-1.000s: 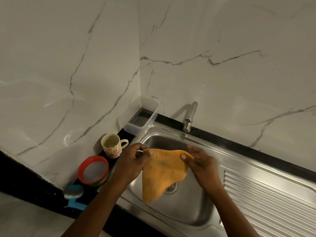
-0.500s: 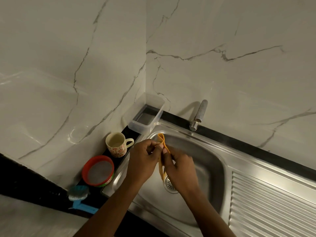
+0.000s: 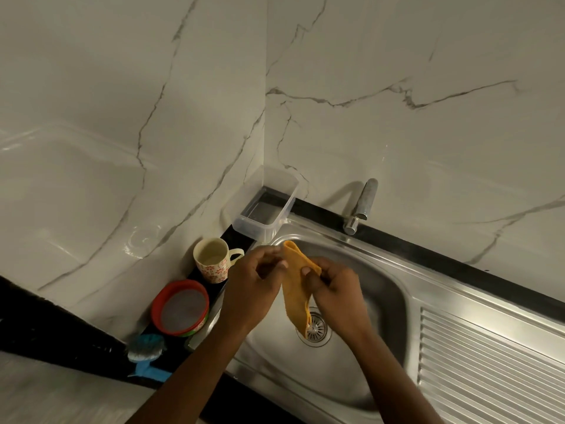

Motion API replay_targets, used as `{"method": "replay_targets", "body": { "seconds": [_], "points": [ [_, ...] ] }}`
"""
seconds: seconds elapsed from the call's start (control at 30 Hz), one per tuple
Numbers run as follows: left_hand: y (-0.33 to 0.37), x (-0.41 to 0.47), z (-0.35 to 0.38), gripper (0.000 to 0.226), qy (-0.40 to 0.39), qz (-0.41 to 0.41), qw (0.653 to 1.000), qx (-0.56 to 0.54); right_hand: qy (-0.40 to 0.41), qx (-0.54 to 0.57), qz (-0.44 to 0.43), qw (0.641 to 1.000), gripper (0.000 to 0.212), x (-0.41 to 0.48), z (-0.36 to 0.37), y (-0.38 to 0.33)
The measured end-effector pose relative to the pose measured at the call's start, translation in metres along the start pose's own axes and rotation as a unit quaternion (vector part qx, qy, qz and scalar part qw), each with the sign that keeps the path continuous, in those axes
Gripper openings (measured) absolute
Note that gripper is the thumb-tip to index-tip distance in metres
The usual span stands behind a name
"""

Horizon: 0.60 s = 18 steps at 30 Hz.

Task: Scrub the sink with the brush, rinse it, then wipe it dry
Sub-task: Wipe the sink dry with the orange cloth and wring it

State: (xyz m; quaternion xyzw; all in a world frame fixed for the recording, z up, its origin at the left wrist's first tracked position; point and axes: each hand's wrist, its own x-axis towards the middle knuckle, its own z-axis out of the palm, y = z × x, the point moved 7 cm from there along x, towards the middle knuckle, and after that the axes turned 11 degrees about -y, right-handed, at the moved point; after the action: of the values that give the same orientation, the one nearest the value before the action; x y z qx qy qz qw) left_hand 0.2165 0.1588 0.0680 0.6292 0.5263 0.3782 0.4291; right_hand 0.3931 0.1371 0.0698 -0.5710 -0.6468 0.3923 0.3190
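Orange cloth (image 3: 296, 289) folded, limp, over sink (image 3: 382, 289).

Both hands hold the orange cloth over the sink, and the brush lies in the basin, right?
Not quite: the head view shows the brush on the dark counter left of the sink, not in the basin. Left hand and right hand do hold the cloth.

A cream mug (image 3: 214, 261) with red flowers stands on the black bench (image 3: 61, 341). Just beside it sits a round thing with a red rim (image 3: 180, 307) and a grey middle. A clear plastic box (image 3: 266, 206) sits in the corner, against the white marble wall (image 3: 397, 117).
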Motion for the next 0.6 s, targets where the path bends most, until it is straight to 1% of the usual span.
{"method": "replay_targets", "body": {
  "seconds": [0.03, 0.1, 0.17, 0.2, 0.27, 0.3, 0.33, 0.37, 0.4, 0.43, 0.47, 0.5, 0.53, 0.6],
  "points": [
    [-0.003, 0.001, -0.001, 0.028, -0.009, -0.009, 1.000, 0.002, -0.007, 0.036, -0.005, 0.999, 0.017, 0.001, -0.005, -0.002],
    [-0.011, 0.006, -0.001, 0.045, -0.048, -0.038, 0.997, -0.037, -0.014, 0.112, -0.008, 0.994, 0.015, 0.004, -0.015, -0.008],
    [-0.012, 0.009, 0.001, 0.049, -0.096, -0.048, 0.992, -0.067, -0.024, 0.177, -0.003, 0.984, 0.015, 0.008, -0.025, -0.014],
    [-0.013, 0.011, 0.002, 0.048, -0.113, -0.046, 0.989, -0.081, -0.033, 0.206, -0.002, 0.978, 0.014, 0.010, -0.029, -0.016],
    [-0.008, 0.015, 0.001, 0.044, -0.121, -0.026, 0.988, -0.096, -0.053, 0.258, -0.002, 0.965, 0.016, 0.015, -0.035, -0.018],
    [-0.003, 0.016, -0.001, 0.040, -0.117, -0.013, 0.988, -0.101, -0.063, 0.295, 0.002, 0.953, 0.020, 0.018, -0.037, -0.018],
    [0.002, 0.018, -0.003, 0.033, -0.109, -0.001, 0.987, -0.114, -0.078, 0.347, 0.008, 0.935, 0.026, 0.020, -0.036, -0.016],
    [0.008, 0.020, -0.003, 0.028, -0.106, 0.012, 0.987, -0.121, -0.101, 0.409, 0.012, 0.907, 0.034, 0.021, -0.032, -0.014],
    [0.012, 0.021, -0.004, 0.026, -0.104, 0.024, 0.986, -0.130, -0.135, 0.472, 0.007, 0.871, 0.043, 0.022, -0.026, -0.013],
    [0.018, 0.022, -0.005, 0.024, -0.100, 0.032, 0.985, -0.133, -0.173, 0.522, 0.000, 0.835, 0.053, 0.021, -0.017, -0.012],
    [0.020, 0.023, -0.005, 0.023, -0.096, 0.035, 0.985, -0.136, -0.205, 0.549, -0.002, 0.810, 0.063, 0.021, -0.008, -0.009],
    [0.021, 0.024, -0.007, 0.021, -0.089, 0.035, 0.987, -0.132, -0.225, 0.559, 0.002, 0.798, 0.069, 0.021, 0.002, -0.004],
    [0.019, 0.027, -0.010, 0.018, -0.077, 0.033, 0.989, -0.123, -0.232, 0.558, 0.016, 0.797, 0.070, 0.023, 0.011, 0.001],
    [0.013, 0.033, -0.019, 0.011, -0.047, 0.018, 0.995, -0.089, -0.219, 0.540, 0.046, 0.811, 0.059, 0.028, 0.023, 0.010]
  ]
}}
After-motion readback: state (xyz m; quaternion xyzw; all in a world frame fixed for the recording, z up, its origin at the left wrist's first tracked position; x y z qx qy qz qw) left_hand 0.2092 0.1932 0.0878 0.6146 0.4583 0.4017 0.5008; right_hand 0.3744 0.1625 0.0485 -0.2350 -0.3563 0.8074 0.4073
